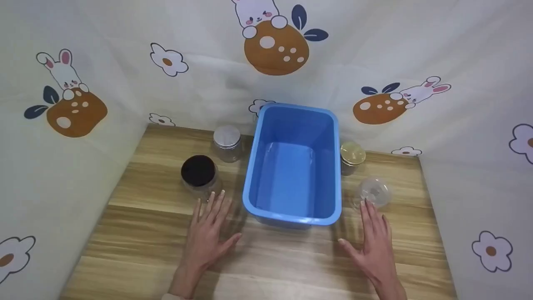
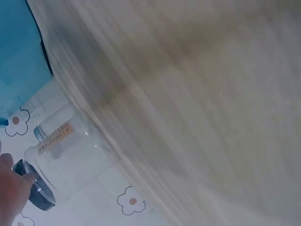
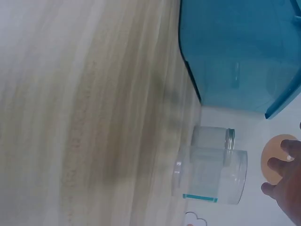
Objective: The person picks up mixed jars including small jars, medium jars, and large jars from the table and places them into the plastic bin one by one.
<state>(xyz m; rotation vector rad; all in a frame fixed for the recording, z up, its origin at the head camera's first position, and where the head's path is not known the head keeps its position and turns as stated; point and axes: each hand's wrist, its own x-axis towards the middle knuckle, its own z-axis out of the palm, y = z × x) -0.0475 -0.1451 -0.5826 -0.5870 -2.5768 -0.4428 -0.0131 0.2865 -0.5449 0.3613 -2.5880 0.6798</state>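
Well, from where I stand, the person's left hand [image 1: 207, 241] is unclenched over the left part of the table [image 1: 283, 266], its fingers stretched toward a black-lidded jar [image 1: 199, 171] and grasping nothing; whether the fingertips touch it, I can't tell. Toward the table's right edge, the right hand [image 1: 375, 250] is likewise released, fingers extended at the near side of a clear container [image 1: 377, 189], and contact there is just as hard to judge. Between these, a blue bin [image 1: 287, 183] stands upright, its back end close to the far edge. Left of it, near that edge, stands a silver-lidded jar [image 1: 227, 138]; on its right, toward the far right corner, stands a gold-lidded jar [image 1: 353, 154]. Pale printed cloth [image 1: 200, 25] hangs behind the far edge.
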